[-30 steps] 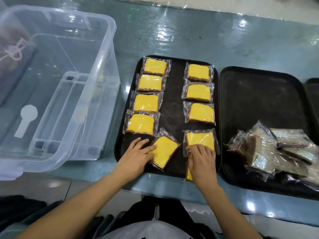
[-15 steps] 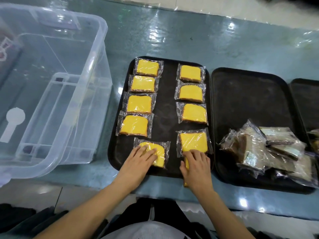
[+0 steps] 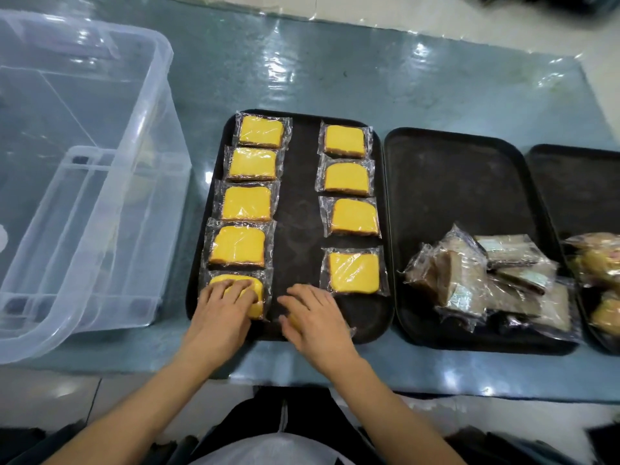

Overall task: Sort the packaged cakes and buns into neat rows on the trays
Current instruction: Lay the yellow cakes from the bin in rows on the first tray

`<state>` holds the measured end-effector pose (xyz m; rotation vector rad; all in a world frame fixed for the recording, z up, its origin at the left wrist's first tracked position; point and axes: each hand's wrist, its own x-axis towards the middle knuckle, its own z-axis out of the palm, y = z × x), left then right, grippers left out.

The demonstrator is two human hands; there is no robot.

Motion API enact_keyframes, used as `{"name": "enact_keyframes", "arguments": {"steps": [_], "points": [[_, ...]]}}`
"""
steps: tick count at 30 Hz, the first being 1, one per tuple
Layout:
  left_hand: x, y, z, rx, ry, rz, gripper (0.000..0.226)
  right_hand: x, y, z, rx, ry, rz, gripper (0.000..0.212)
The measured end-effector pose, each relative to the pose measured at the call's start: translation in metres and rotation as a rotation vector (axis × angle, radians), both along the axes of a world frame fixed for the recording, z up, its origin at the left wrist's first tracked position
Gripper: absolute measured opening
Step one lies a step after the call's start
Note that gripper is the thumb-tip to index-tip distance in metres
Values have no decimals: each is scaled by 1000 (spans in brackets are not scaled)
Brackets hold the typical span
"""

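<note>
Wrapped yellow cakes lie in two columns on the left black tray point(image 3: 297, 209). My left hand point(image 3: 221, 310) presses flat fingers on the nearest yellow cake of the left column point(image 3: 257, 298), at the tray's front left corner. My right hand point(image 3: 317, 322) lies flat over another yellow cake point(image 3: 291, 322) at the tray's front middle; only a sliver of that cake shows. The nearest free cake of the right column point(image 3: 354, 273) sits just beyond my right hand. A pile of wrapped brown cakes point(image 3: 469, 280) lies on the middle tray point(image 3: 453, 182).
A large clear plastic bin point(image 3: 84, 196) stands left of the trays on the glossy blue-green table. A third black tray point(image 3: 577, 182) at the far right holds wrapped golden buns point(image 3: 600, 263). The far half of the middle tray is bare.
My left hand has slid its cake left and straightened it at the near end of the left column. My right hand has moved left with its cake toward the tray's front middle.
</note>
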<state>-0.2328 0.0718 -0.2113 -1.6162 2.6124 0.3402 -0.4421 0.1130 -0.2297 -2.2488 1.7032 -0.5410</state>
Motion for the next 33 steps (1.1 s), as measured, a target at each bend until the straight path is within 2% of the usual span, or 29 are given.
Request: {"name": "enact_keyframes", "arguments": {"steps": [2,4,5,8,10,13,16,20,22,24,25,28,30,33], "points": [[-20,6,7,-37,103,-49,34,-16,-8,7,-20,0,-240,26],[-42,13,15,17,176,-148,43,-43,-21,14,-8,81,-412,26],[-53,15,17,63,176,-215,50,-56,-28,18,33,133,-432,33],[-77,21,18,213,86,-371,70,-90,-47,26,219,254,-226,62],[-82,23,14,276,23,-401,76,-104,-53,30,402,325,-64,70],[-75,30,5,237,-7,-417,80,-107,-47,32,556,390,-50,78],[-60,42,-3,119,9,-423,84,-88,-33,31,468,521,-215,72],[-46,57,-4,40,41,-419,82,-62,-35,29,453,379,-490,68],[-42,60,-3,65,38,-402,78,-69,-39,30,376,307,-484,51],[-40,62,-4,98,51,-376,74,-86,-34,31,183,234,-299,29],[-40,62,-4,99,67,-366,71,-96,-30,27,165,204,-177,35],[-41,59,-4,97,155,-334,63,-116,-10,15,360,176,54,61],[-40,58,-4,106,193,-331,56,-119,0,6,411,223,22,66],[-36,59,-3,129,225,-313,53,-105,-4,1,328,319,-176,66]]}}
